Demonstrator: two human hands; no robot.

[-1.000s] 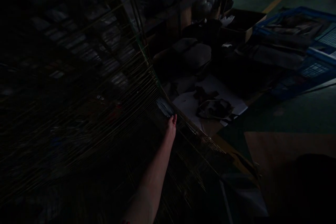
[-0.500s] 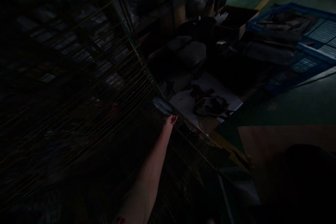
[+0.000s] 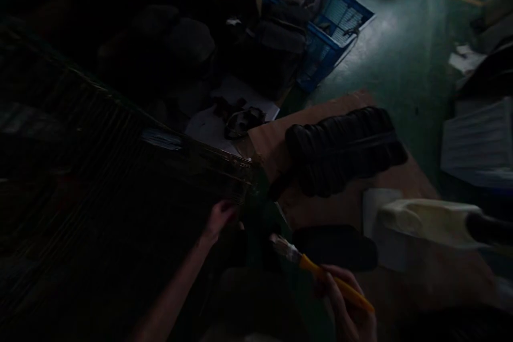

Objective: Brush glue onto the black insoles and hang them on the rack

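Note:
In my right hand, the fingers are wrapped round the yellow handle of a paintbrush. Its pale bristles point up and left, towards the gap between my hands. My left hand is stretched out beside the edge of a wire rack. Dimness and blur hide whether its fingers hold anything. A bluish-white flat piece lies on the rack, beyond my left hand. To the right, a dark ridged bundle rests on a brown board.
A long cream-coloured object with a dark end lies over a pale block at the right. Behind stands a blue mesh crate holding dark pieces. Grey ribbed containers stand far right. The floor is green.
The view has swung right and down. My left hand has drawn back from the bluish-white piece to the rack's near edge. My right hand with the paintbrush has come into view.

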